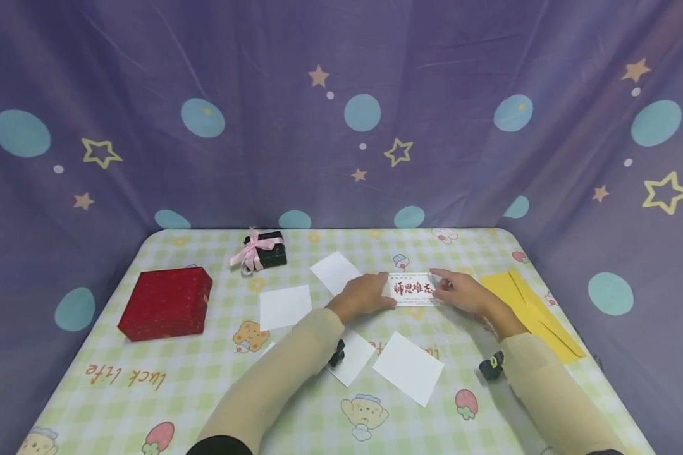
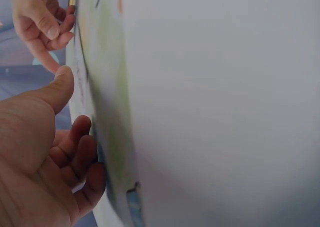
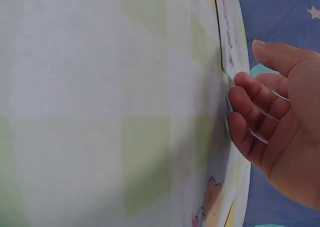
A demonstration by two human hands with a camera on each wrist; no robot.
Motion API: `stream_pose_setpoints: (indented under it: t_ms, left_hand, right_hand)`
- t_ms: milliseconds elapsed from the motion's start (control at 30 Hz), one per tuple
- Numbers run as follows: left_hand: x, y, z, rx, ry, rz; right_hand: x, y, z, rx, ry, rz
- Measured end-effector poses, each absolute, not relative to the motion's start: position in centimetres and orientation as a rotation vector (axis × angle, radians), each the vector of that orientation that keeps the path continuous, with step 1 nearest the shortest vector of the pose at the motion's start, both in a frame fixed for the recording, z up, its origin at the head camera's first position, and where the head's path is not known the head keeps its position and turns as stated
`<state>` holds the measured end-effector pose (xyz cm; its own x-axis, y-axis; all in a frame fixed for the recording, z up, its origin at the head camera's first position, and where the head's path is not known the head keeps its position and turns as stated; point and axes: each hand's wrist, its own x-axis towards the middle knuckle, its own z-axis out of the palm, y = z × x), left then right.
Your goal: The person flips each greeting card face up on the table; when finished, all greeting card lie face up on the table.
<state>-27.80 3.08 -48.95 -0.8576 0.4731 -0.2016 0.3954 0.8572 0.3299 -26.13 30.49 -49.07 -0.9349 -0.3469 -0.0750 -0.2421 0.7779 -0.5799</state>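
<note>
A white card (image 1: pixel 412 289) printed with red characters lies face up at the right of centre of the table. At its left end is my left hand (image 1: pixel 364 294), thumb and fingertips at the card's edge and corners. My right hand (image 1: pixel 461 292) touches the right end, with its index fingertip at the far corner. In the left wrist view the left thumb (image 2: pixel 62 87) and loosely bent fingers stand apart. The right wrist view shows the right fingers (image 3: pixel 250 107) loosely bent beside the card's end, thumb apart from them.
Several blank white cards (image 1: pixel 408 368) lie around the left forearm. A yellow envelope (image 1: pixel 532 313) rests at the right edge, beside the right wrist. On the left are a red box (image 1: pixel 167 302) and, farther back, a small black box (image 1: pixel 270 251) with a pink ribbon bow (image 1: pixel 253 248).
</note>
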Motion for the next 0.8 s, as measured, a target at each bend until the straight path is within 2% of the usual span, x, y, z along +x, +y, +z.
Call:
stream_pose_setpoints:
  t_ms: [367,600,800]
  left_hand:
    - [-25.6,1.1,-47.4,0.896,2.685,0.405]
    - [-23.2,-0.4,-48.1,1.102,2.613,0.38]
    - [-21.7,-0.9,-48.0,1.221,2.598,0.287]
  right_hand:
    - [-23.9,29.9,-47.4,-0.538,2.763,-0.885]
    - [-21.0,28.5,-47.9,-0.716,2.674,-0.91]
    - [-18.8,28.0,-48.4,-0.755,2.626,-0.96]
